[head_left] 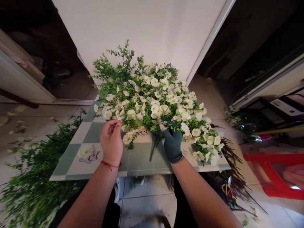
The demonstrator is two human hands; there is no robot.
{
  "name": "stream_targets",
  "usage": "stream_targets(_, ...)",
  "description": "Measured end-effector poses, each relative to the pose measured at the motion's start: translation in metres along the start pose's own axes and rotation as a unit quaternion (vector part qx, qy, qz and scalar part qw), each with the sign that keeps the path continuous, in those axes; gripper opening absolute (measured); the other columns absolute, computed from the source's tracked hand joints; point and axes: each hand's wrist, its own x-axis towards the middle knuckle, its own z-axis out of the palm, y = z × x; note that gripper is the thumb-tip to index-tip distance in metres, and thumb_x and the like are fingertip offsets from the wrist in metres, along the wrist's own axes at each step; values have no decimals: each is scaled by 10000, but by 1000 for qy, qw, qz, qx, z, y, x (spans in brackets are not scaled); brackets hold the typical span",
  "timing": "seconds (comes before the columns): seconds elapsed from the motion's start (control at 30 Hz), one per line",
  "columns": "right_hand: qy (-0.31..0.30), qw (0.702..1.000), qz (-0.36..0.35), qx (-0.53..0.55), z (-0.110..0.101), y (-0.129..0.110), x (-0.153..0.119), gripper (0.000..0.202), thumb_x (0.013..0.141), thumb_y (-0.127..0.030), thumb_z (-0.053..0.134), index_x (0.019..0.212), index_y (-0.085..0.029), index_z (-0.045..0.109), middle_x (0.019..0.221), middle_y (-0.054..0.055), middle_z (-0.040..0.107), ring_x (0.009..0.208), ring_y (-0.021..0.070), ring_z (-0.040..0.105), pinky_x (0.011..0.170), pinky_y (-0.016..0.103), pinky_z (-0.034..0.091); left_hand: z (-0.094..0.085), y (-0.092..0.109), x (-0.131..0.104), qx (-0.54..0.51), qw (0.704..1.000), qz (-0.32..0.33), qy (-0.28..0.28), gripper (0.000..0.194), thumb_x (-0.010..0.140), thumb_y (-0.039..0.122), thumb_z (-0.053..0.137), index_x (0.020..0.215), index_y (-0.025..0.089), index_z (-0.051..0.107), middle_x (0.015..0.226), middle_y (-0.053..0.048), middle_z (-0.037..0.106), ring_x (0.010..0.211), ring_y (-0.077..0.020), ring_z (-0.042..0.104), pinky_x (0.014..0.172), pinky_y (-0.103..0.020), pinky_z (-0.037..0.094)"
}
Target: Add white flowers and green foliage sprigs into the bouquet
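My left grip (111,136) is drawn nearly closed, my gloved right grip (173,141) curled at the white bouquet (155,109); what either holds I can't tell. Its stem (154,148) runs far to near, pointing near-left.

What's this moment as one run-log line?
bare left hand: curled near white-flowered green bunch | dark-gloved right hand: at bunch's base, grip unclear | loose white flower: on green-white checked table

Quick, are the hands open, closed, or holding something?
Left hand: fingers curled; whether it pinches anything can't be told.
Right hand, gloved: curled at the white-flower bouquet; exact grip hidden.
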Motion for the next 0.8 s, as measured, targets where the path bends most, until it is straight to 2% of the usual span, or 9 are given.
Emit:
stream_targets(0.1,-5,1000,6,-1,-2,1,-1,319,870,-509,815,988,-213,806,1013,62,850,989,259,761,1006,446,585,-1,-9,6,17,1000,-9,-24,243,919,415,684,1050,216,734,1050,-56,766,1002,-231,719,931,-361,564)
stream_targets(0.23,-8,1000,6,2,-3,-2,-1,313,868,-496,833,990,-210,806,1012,57,850,983,246,757,1010,434,580,-10,-17,11,79,995,-13,-52,254,904,314,694,1138,215,691,1054,-48,731,937,-213,684,897,-355,534)
stream_targets(0.37,-12,1000,-1,6,-4,-6,-2,275,866,-462,839,956,-205,803,971,53,844,945,231,753,964,408,593,-15,-14,6,148,985,-6,-84,202,915,292,724,1105,232,693,1036,-44,721,904,-233,654,884,-383,502)
stream_targets(0.57,-9,1000,-1,11,-5,-11,-2,247,860,-440,833,917,-204,787,941,48,837,909,219,735,933,398,591,-13,-9,2,197,974,2,-110,230,942,305,765,1152,237,704,1097,-82,768,955,-283,695,900,-424,521)
stream_targets(0.63,-9,1000,0,11,-5,-12,-2,246,855,-434,842,921,-201,797,942,50,837,914,221,736,942,400,586,-11,-10,3,205,972,6,-116,215,925,299,797,1113,232,716,1052,-85,768,940,-294,693,884,-426,519)
stream_targets(0.73,-7,1000,1,15,-4,-11,-2,260,847,-446,842,915,-200,794,940,53,835,922,226,736,954,408,585,-10,-10,5,204,972,15,-120,92,918,268,802,945,231,722,932,-71,747,893,-288,676,873,-416,507)
stream_targets(0.8,-1,1000,2,19,-4,-11,-2,271,847,-458,833,918,-200,785,950,56,836,926,228,735,952,412,588,-10,-10,6,192,976,21,-100,98,954,295,769,912,232,707,911,-63,729,871,-273,663,860,-403,500)
